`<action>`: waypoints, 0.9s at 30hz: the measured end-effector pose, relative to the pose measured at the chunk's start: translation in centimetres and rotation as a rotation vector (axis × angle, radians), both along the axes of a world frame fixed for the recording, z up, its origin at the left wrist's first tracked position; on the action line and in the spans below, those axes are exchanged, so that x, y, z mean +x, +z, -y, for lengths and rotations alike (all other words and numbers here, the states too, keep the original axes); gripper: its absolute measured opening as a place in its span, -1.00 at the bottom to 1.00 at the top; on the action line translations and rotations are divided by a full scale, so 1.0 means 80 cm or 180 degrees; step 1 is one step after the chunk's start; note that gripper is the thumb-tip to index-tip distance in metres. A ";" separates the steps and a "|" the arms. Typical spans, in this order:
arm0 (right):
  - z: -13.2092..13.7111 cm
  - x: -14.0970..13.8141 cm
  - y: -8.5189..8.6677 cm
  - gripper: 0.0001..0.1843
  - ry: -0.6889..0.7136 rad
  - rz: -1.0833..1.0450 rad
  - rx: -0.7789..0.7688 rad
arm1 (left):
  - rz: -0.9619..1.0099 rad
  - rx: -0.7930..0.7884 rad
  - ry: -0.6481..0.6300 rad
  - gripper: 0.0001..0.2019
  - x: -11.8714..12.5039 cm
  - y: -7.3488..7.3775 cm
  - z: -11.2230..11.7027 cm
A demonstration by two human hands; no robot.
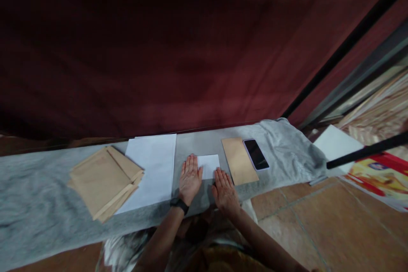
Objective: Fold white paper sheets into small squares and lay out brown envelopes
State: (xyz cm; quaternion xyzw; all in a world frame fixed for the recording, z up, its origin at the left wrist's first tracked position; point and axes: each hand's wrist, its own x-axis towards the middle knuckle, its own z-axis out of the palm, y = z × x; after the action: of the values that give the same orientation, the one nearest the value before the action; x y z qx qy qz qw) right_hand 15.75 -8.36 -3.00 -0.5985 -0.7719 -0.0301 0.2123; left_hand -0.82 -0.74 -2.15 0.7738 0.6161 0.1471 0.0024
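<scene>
A small white piece of paper [208, 166], which looks folded, lies flat on the grey cloth between my hands. My left hand [190, 180], with a dark watch on the wrist, rests flat over its left edge, fingers stretched out. Over its lower right corner lies my right hand [225, 191], also flat with the fingers extended. Just right of it is a brown envelope [239, 160], with a phone [256, 154] beside that. On the left, a stack of large white paper sheets [153, 170] is partly covered by a pile of brown envelopes [103, 180].
The grey cloth [41, 195] covers a long narrow surface. Behind it hangs a dark red curtain [197, 51]. At the right are dark bars [344, 46] and a red and yellow printed box [379, 176] above the tiled floor [344, 221].
</scene>
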 end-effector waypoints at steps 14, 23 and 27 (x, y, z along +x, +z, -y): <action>-0.087 -0.032 0.001 -0.36 -0.0162 -0.0081 -0.0109 | -0.0056 0.0017 0.0137 -0.43 -0.010 0.001 0.001; -0.073 -0.021 -0.008 -0.32 -0.0488 -0.0107 -0.0003 | 0.0101 0.0203 0.0555 -0.40 -0.011 -0.002 0.001; -0.074 -0.023 -0.011 -0.33 -0.0504 -0.0137 0.0004 | 0.0233 0.0379 0.0551 -0.38 -0.020 0.001 0.008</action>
State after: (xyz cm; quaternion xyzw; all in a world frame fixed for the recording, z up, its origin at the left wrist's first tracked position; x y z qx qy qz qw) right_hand 13.92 -2.41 -3.85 -0.6580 -0.7174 -0.0344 0.2262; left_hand -2.39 -1.37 -2.07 0.7105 0.6703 0.2113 -0.0339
